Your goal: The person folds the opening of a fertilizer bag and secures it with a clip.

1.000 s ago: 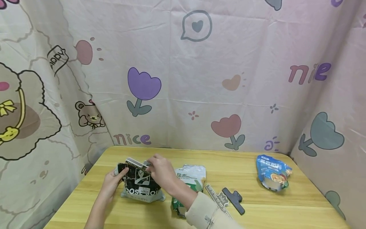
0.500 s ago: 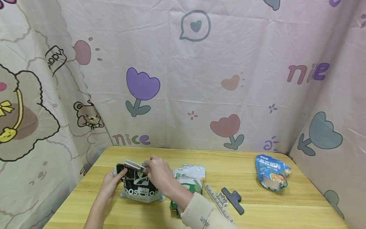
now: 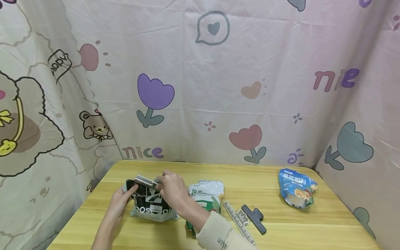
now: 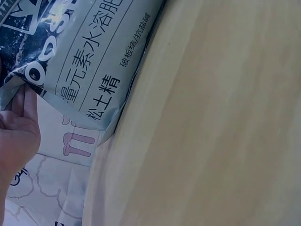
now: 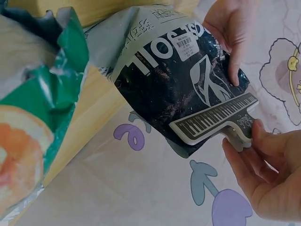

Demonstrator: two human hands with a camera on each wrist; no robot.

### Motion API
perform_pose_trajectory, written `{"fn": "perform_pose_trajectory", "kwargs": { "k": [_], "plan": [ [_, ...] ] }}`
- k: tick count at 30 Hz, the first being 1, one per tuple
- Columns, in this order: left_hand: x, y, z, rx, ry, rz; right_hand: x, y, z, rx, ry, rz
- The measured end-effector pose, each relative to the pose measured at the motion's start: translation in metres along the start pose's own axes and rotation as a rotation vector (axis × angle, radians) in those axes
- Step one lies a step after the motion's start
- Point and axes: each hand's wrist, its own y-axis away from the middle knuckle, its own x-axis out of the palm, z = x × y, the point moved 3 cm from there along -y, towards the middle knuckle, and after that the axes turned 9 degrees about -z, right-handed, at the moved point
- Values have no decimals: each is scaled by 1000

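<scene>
A black and pale grey-green bag (image 3: 153, 205) with white lettering stands upright at the left of the table. My left hand (image 3: 118, 201) pinches its upper left corner, thumb on the front and fingers behind. Along the bag's top edge lies a bag clip (image 5: 214, 117) with a piano-key pattern. The right hand (image 5: 270, 165) pinches that clip's handle between thumb and fingers, as the right wrist view shows. In the left wrist view the left hand (image 4: 19, 127) is partly cut off at the frame edge, its fingers at the bag's side.
A green and white bag (image 3: 207, 194) stands just right of the black one, partly behind the right forearm. Beyond it lie a second piano-key clip (image 3: 239, 222) and a plain dark clip (image 3: 254, 218). A blue pouch (image 3: 297, 189) sits at the table's (image 3: 331, 222) far right.
Both hands stay on the bag and the clip. The whole head view has shifted slightly left; little else differs.
</scene>
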Motion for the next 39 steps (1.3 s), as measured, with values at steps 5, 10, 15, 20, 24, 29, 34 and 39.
{"fn": "perform_pose_trajectory", "kwargs": {
  "k": [5, 10, 15, 20, 24, 29, 34, 39],
  "plan": [
    [-7, -8, 14, 83, 87, 93, 1, 0, 0, -14, 9, -12],
    [-4, -1, 4, 33, 65, 119, 2, -1, -1, -9, 10, -11],
    [0, 7, -9, 13, 82, 141, 3, 0, -1, -1, -5, 7],
    [1, 8, -11, 54, 119, 187, 4, -1, 0, -38, 29, 20],
    [1, 8, -10, 81, 129, 201, 5, -2, 2, -66, 66, 19],
    [1, 8, -10, 97, 117, 191, 6, -3, 4, -91, 91, 27],
    [0, 8, -10, 99, 130, 195, 7, -6, 7, -114, 147, 35],
    [0, 6, -9, 95, 126, 184, 9, -7, 9, -139, 178, 22]
  ]
}}
